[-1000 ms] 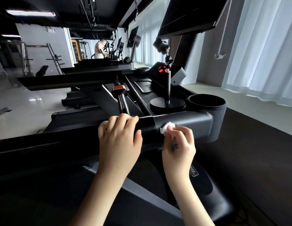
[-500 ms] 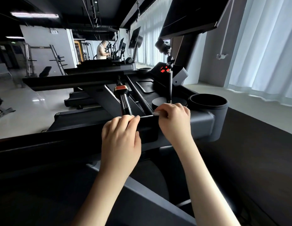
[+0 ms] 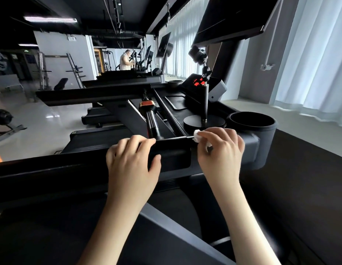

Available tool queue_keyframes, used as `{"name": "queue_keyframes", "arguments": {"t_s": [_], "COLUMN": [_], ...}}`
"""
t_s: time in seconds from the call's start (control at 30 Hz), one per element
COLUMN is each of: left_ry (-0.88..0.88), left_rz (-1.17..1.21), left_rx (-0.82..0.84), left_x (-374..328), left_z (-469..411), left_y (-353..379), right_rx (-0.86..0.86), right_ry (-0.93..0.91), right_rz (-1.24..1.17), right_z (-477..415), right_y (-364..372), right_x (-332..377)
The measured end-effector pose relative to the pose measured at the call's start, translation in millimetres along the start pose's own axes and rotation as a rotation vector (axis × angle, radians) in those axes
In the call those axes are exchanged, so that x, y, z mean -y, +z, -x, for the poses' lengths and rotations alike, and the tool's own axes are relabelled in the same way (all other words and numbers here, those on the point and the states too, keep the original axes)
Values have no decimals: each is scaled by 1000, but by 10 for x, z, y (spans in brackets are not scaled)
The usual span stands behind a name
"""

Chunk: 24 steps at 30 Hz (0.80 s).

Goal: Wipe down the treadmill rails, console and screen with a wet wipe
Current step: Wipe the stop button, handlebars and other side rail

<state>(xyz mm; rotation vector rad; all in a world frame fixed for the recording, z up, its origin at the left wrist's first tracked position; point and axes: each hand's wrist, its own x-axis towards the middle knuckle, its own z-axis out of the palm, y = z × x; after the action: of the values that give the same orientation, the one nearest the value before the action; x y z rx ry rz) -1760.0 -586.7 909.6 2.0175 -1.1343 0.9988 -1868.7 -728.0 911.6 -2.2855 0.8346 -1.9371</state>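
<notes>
From the head camera we look down over the front of a black treadmill, and we take the round cup holder [image 3: 266, 144] at its right corner as our mark. Just left of the cup holder, the right hand [image 3: 221, 152] sits at the top edge of the front rail [image 3: 174, 155]. Its thumb and fingers are curled in and pinch a crumpled white wet wipe [image 3: 197, 135], which pokes out at the fingertips and appears to touch the rail's upper edge. Farther left of the cup holder, the left hand [image 3: 132, 161] grips the same rail, four fingers hooked over the top and the thumb on the near face. The two hands are apart, with a dark stretch of rail between them.

Just left of the cup holder and behind the right hand, a camera stand [image 3: 204, 104] rises from a round base on the console [image 3: 175, 102], with a small camera [image 3: 197, 53] on a ball joint at its top. Beyond the cup holder and to its left, the console shows red lit marks that we cannot read. High above the cup holder hangs the dark screen [image 3: 233, 18]. Well left of the cup holder, an orange-capped grip [image 3: 147, 104] points away from us. Far beyond it, a person [image 3: 125, 61] stands at another machine. Pale curtains [image 3: 309, 54] hang to the cup holder's right.
</notes>
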Motion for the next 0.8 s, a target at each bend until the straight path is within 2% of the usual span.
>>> {"name": "queue_keyframes", "arguments": {"t_s": [0.07, 0.2, 0.33, 0.53, 0.67, 0.8], "left_ry": [1, -5, -3, -1, 1, -4], "left_rz": [2, 11, 8, 3, 1, -8], "left_rx": [-7, -12, -16, -18, -7, 3], "left_x": [1, -4, -7, -17, -10, -13], "left_z": [9, 22, 22, 32, 42, 55], "left_y": [1, 1, 9, 10, -4, -9], "right_rx": [-32, 6, -74, -36, -64, 10], "right_ry": [21, -59, 105, 95, 215, 116], "right_rz": [-7, -122, -108, -234, -215, -285], "right_z": [94, 317, 402, 670, 741, 820], "right_y": [-5, -16, -27, 79, 74, 86], "right_x": [30, 69, -39, 29, -57, 104]}}
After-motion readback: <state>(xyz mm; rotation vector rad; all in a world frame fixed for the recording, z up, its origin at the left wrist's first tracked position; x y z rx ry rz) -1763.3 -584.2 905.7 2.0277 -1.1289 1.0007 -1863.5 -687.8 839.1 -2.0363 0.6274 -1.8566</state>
